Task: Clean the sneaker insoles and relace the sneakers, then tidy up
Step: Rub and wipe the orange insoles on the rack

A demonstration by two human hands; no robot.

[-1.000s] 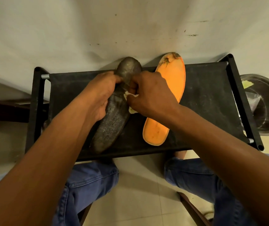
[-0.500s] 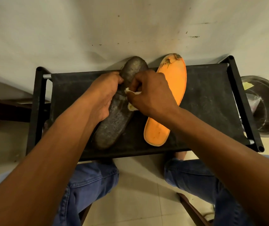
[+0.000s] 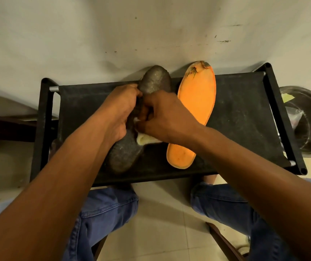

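A dark grey insole lies slanted across a black fabric-topped rack, its toe end toward the wall. My left hand grips its left edge near the middle. My right hand holds a small whitish wipe and presses it on the grey insole's middle; most of the wipe is hidden under the fingers. An orange insole with a torn, dirty toe end lies to the right, untouched.
A pale wall stands right behind the rack. A round metal basin with a bag and scraps sits on the floor at right. My knees in blue jeans are below the rack's front edge. A dark bench is at left.
My right hand has slid the wipe down the grey insole toward its heel end. The left hand keeps its hold. The view has shifted slightly.
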